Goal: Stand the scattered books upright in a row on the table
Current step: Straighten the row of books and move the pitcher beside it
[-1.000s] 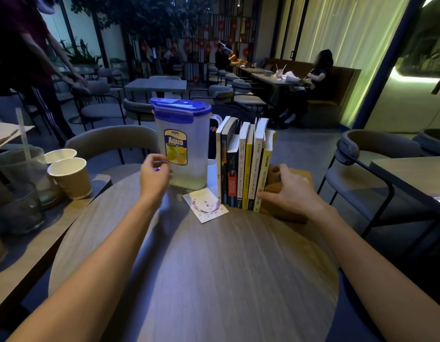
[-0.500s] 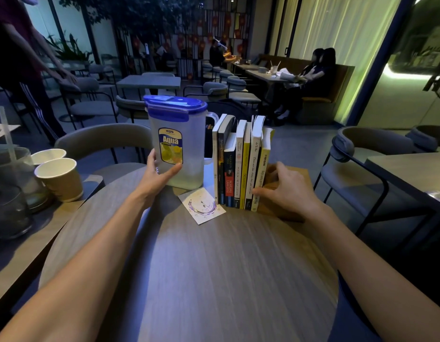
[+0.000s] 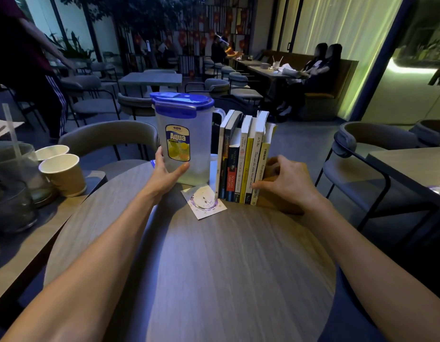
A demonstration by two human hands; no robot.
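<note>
1. The left hand [image 3: 168,172] cupped the base of a translucent plastic pitcher with a blue lid [image 3: 184,137], apparently as a bookend.
2. The right hand [image 3: 285,182], fingers spread, braced the far end.
3. Between both hands, the row of upright paperback books [image 3: 243,159] stood on the round wooden table [image 3: 201,267].

Six books [image 3: 243,159] stand in one row on the round table [image 3: 201,267], spines facing the camera. One jug [image 3: 186,141] with a blue lid stands beside them. One card [image 3: 204,202] lies flat in front. One brown box [image 3: 278,196] sits at the right end of the row. Two paper cups [image 3: 63,174] stand on the side table [image 3: 23,233] at left, along with two glasses [image 3: 14,191]; one holds a single straw [image 3: 12,134]. Two hands are in view, the left hand [image 3: 165,174] and the right hand [image 3: 288,181].
</note>
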